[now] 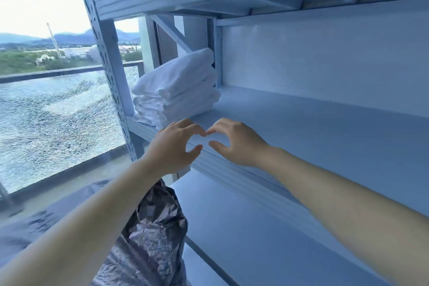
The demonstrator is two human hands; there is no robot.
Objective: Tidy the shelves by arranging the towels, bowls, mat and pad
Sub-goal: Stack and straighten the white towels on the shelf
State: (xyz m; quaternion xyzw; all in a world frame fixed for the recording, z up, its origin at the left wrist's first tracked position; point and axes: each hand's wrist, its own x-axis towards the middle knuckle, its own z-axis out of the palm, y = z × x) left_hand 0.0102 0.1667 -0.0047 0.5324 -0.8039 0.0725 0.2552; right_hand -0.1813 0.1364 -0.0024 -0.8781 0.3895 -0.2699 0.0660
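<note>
Right now the left hand (176, 146) and the right hand (234, 141) are hovering over the front edge of the middle shelf (301, 127), fingers loosely arched, fingertips almost meeting, gripping nothing. The stack of folded white towels (178, 90) is sitting at the shelf's left end, just beyond the left hand, its long axis running back toward the rear post. The left hand is lying nearer, so it is probably reaching first.
</note>
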